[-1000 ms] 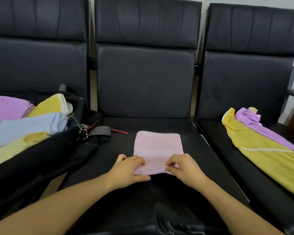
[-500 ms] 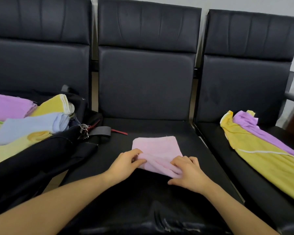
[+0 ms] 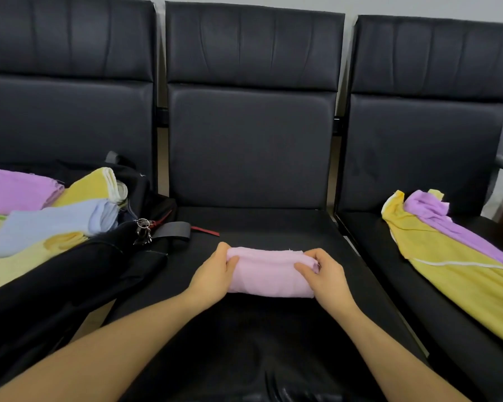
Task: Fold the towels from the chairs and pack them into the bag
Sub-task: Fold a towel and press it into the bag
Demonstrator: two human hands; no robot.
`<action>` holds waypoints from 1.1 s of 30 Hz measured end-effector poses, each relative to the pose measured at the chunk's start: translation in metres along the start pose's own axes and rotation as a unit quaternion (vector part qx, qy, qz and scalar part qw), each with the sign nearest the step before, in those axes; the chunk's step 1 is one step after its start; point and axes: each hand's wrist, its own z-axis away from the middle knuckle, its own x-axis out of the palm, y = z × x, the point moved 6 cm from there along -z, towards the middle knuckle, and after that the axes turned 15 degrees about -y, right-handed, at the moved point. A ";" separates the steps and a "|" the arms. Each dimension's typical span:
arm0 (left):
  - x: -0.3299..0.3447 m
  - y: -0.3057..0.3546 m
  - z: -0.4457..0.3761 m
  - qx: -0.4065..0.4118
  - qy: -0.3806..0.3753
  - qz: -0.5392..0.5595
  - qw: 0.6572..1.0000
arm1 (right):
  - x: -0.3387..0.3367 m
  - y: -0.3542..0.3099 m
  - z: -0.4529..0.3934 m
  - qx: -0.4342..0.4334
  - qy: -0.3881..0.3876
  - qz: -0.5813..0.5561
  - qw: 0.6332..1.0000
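Head view: pink towel (image 3: pixel 269 275), folded into a thick band, is held on the middle chair seat (image 3: pixel 273 227). Left hand (image 3: pixel 212 275) and right hand (image 3: pixel 324 275) are clamped on its ends, fingers curled over the top fold. Black bag (image 3: pixel 70 274) with folded towels (image 3: pixel 50 224) is seen left; yellow towel (image 3: pixel 447 274) and purple towel (image 3: pixel 447 227) are draped right

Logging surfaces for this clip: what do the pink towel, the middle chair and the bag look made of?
Pink towel: soft matte cloth, probably cotton terry; it bends limply where both hands grip it. Middle chair: black leather or a leather look-alike, faint sheen, stitched panels and creases. Bag: black woven fabric, possibly nylon, dull and slack, with a shiny metal clip.
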 end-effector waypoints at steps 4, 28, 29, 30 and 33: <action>0.000 0.003 -0.015 -0.051 0.049 -0.026 0.997 | 0.008 -0.004 -0.017 0.040 0.027 0.086 0.995; 0.003 -0.031 -0.021 -0.107 0.044 -0.250 0.961 | 0.059 0.005 -0.044 0.023 -0.125 0.308 0.943; 0.004 -0.030 -0.019 -0.111 0.044 -0.266 0.957 | 0.060 0.005 -0.042 0.025 -0.123 0.313 0.941; 0.004 -0.029 -0.018 -0.116 0.044 -0.279 0.952 | 0.061 0.004 -0.041 0.027 -0.121 0.314 0.941; 0.002 -0.025 -0.018 -0.110 0.041 -0.281 0.953 | 0.063 0.000 -0.037 0.021 -0.118 0.300 0.947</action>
